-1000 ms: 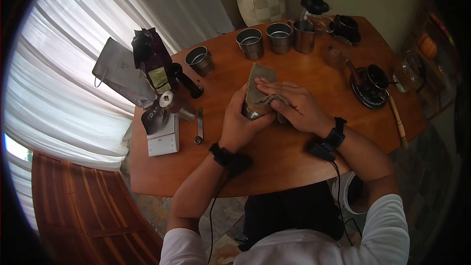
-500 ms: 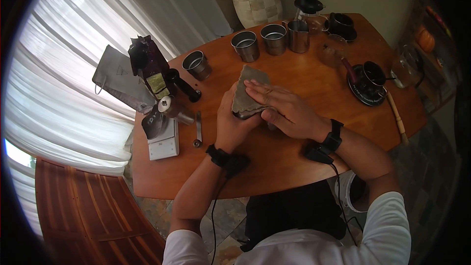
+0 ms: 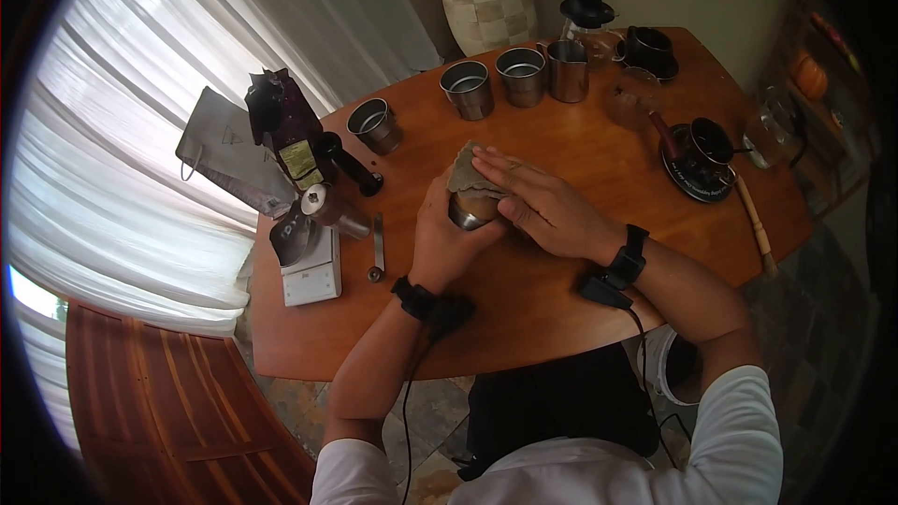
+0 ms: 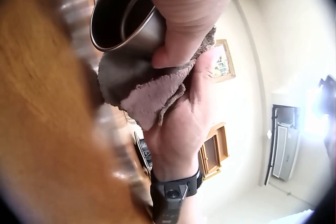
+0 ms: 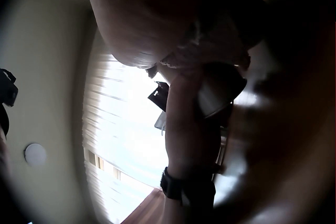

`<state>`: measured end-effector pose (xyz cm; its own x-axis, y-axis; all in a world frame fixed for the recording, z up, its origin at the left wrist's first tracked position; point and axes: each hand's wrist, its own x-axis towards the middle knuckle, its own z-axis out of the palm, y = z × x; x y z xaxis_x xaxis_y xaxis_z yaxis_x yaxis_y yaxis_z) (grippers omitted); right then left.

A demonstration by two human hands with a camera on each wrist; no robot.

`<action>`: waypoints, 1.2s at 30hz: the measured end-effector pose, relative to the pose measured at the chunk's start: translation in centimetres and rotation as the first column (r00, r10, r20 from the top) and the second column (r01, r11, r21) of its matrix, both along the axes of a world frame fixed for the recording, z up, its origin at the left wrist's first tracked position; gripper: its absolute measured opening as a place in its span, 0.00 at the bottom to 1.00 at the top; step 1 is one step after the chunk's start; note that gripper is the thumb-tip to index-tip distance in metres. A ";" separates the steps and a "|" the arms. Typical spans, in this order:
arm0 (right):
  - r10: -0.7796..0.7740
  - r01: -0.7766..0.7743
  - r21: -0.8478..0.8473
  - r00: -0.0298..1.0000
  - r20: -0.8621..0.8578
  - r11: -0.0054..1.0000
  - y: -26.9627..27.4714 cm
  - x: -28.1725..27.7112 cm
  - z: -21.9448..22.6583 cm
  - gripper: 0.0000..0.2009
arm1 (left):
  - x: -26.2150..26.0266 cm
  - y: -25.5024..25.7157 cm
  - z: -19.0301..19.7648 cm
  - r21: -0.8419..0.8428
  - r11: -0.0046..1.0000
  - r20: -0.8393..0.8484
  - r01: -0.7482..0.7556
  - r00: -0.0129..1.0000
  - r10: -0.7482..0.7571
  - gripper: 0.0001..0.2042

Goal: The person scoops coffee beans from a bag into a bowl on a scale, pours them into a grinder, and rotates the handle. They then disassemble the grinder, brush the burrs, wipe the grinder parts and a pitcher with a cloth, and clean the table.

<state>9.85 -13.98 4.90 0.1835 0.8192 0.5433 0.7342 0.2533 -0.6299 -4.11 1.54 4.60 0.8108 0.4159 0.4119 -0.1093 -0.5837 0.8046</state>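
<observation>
My left hand (image 3: 446,234) grips a metal cup (image 3: 465,214), its mouth tilted toward the table in the left wrist view. A grey-brown cloth (image 3: 467,178) is draped over the cup's far side. My right hand (image 3: 552,215) holds the cloth against the cup, its fingers laid along the cloth and the thumb near the cup's side. In the left wrist view the cloth (image 4: 149,100) hangs between the cup's wall (image 4: 147,35) and my right palm. The right wrist view is dark, with the cup (image 5: 220,95) seen beyond the hand.
Metal cups (image 3: 466,92) and a metal pitcher (image 3: 568,72) stand at the back. A white scale (image 3: 313,271), measuring spoon (image 3: 378,248) and purple bag (image 3: 285,122) lie left. Right, a dark cup (image 3: 711,142) sits on a saucer beside a wooden-handled tool (image 3: 754,220).
The right hand and cloth have shifted over the cup, which now shows more of its metal side than half a second ago. Both hands are slightly left of where they were.
</observation>
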 end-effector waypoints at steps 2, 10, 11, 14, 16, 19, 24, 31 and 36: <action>0.007 -0.008 0.020 0.998 0.065 1.000 0.0 -0.2 0.2 0.29 | 0.2 0.6 -1.0 -0.060 0.998 0.005 0.029 1.000 -0.029 0.34; -0.013 -0.005 0.055 0.945 0.326 0.998 0.1 -1.0 0.2 0.30 | 0.1 -0.5 -0.3 0.054 0.999 -0.099 -0.003 0.995 0.009 0.35; -0.013 -0.005 0.055 0.945 0.327 0.998 0.1 -1.1 0.3 0.30 | 0.1 -0.9 -0.4 0.159 0.987 -0.074 0.005 0.997 0.007 0.35; -0.066 0.057 0.039 0.950 0.306 0.998 0.1 -1.2 0.3 0.27 | 0.0 -1.6 0.0 0.292 0.956 -0.074 0.020 0.997 0.002 0.37; -0.039 0.039 0.039 0.999 0.007 0.999 0.3 -0.9 0.1 0.24 | -0.1 -1.7 0.1 0.326 0.945 -0.099 0.033 0.995 0.000 0.38; 0.008 -0.040 -0.090 0.945 -0.326 0.995 -0.2 -0.2 0.9 0.23 | -0.3 -1.8 0.0 0.408 0.913 -0.088 0.034 0.996 0.002 0.40; -0.114 -0.025 -0.212 0.780 -0.615 0.977 0.7 0.8 -1.8 0.24 | -0.2 -1.3 1.4 0.377 0.926 -0.012 -0.038 0.999 0.046 0.40; -0.181 0.129 -0.134 0.830 -0.527 0.982 0.5 1.7 -2.0 0.24 | -0.4 -0.5 1.3 0.390 0.921 0.024 -0.011 1.000 0.001 0.40; -0.146 0.146 -0.036 0.877 -0.457 0.989 0.3 0.1 -0.7 0.23 | -0.6 -0.7 1.5 0.284 0.957 -0.029 0.055 0.998 -0.048 0.38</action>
